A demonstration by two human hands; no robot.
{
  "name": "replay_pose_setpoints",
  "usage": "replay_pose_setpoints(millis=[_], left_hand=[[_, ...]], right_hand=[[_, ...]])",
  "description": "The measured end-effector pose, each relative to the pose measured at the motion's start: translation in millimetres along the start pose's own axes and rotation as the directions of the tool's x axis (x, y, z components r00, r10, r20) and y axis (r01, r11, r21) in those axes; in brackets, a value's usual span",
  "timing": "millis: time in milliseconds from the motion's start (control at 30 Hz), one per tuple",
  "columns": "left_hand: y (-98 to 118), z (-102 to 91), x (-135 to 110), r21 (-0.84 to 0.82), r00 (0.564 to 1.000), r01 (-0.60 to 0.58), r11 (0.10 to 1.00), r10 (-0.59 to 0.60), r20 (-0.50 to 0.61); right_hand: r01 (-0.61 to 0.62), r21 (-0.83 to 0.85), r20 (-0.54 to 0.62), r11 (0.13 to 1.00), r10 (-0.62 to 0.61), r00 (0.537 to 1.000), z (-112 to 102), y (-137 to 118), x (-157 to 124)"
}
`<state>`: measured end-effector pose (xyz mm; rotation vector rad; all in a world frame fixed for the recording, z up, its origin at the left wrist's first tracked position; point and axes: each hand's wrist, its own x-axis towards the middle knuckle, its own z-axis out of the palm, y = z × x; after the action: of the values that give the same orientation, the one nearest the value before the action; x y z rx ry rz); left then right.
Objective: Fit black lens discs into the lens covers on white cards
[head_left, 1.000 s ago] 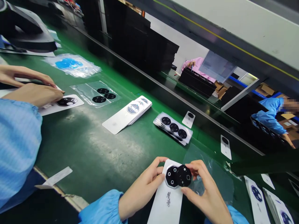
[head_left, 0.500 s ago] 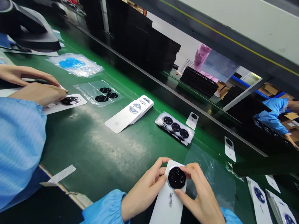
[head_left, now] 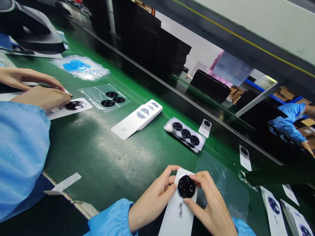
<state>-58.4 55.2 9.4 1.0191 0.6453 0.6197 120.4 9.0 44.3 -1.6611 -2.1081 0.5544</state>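
Observation:
In front of me is a white panel shaped like a phone back, with dark lettering below its round camera area. My left hand grips its left edge near the top, thumb on the face. My right hand has thumb and forefinger at the rim of the black camera-lens disc, which lies in that round area. Whether the disc is fully seated I cannot tell. Just beyond, a stack of clear-film strips with black discs lies on the green bench. A clear plastic sheet is beside my right hand.
A stack of white panels and a film with several black discs lie left of centre. A co-worker's hands work on another panel at left. Small white panels lie along the far strip. More panels stand at right.
The small white panels on the far strip have shifted slightly to the right. My hands, the panel and the disc look nearly unchanged.

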Motion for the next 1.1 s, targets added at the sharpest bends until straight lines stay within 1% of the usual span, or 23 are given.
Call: replay_pose_setpoints(millis=[500, 733, 933, 1100], left_hand=[[1.0, 0.5, -2.6, -0.033, 1.0, 0.013, 0.999, -0.013, -0.007], [3.1, 0.3, -2.4, -0.006, 1.0, 0.001, 1.0, -0.001, -0.003], [5.7, 1.1, -3.6, 0.044, 1.0, 0.003, 0.999, -0.003, 0.0], [6.8, 2.0, -4.1, 0.095, 1.0, -0.015, 0.995, 0.017, -0.018]], right_hand=[[-0.01, -0.002, 0.015, 1.0, 0.01, 1.0, -1.1, -1.5, 1.2], [-0.025, -0.015, 0.038, 1.0, 0.026, 0.999, -0.2, -0.1, 0.9], [-0.03, -0.046, 0.024, 0.998, 0.031, 0.999, -0.5, 0.2, 0.1], [-0.033, -0.077, -0.033, 0.997, 0.03, 0.999, -1.1, -5.5, 2.5]])
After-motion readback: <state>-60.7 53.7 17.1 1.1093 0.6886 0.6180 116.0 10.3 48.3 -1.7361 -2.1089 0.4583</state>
